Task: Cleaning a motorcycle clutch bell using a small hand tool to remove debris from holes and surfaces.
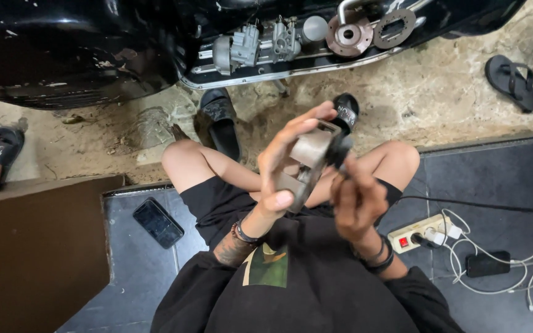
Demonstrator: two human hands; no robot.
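Note:
I sit with my knees up, holding a grey metal engine part (308, 161) in front of me. My left hand (284, 161) wraps around its left side, fingers over the top and thumb below. My right hand (357, 198) grips a dark round piece (339, 151) at the part's right end. Both hands are blurred by motion. Whether the dark piece is fixed to the metal part is unclear.
A black scooter body (75, 49) lies on the sandy ground ahead, with a carburettor (248, 46) and round metal discs (371, 31) on its footboard. A phone (158, 222) lies on the dark tiles at left; a power strip (421, 233) with cables and another phone (487, 264) at right. A sandal (513, 82) lies far right.

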